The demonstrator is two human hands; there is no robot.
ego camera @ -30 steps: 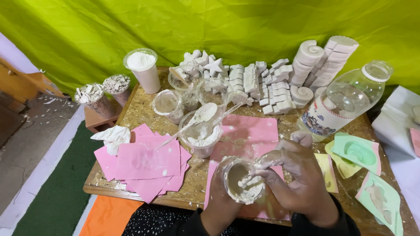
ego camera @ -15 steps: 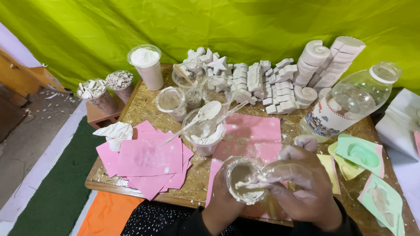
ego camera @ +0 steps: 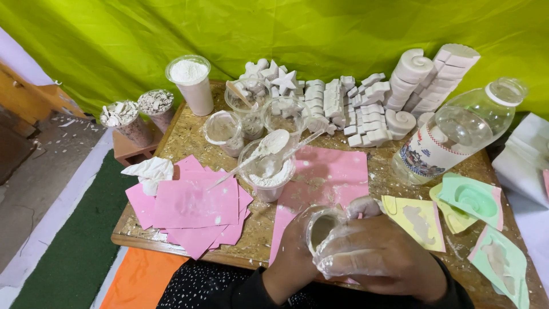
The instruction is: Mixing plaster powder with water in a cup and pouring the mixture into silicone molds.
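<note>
A single head-worn camera looks steeply down and forward over the surface from close range; the person's hands fill the bottom edge, and a green backdrop closes the far side.

Your right hand is coated white over the clear cup it covers. Under them lies a pink sheet on the speckled tan worktop. Just right of your hand sit a yellow mould and mint-green moulds. Beyond it stand white plaster shapes against a lime-green cloth. Your sleeve is black with white dots.
</note>
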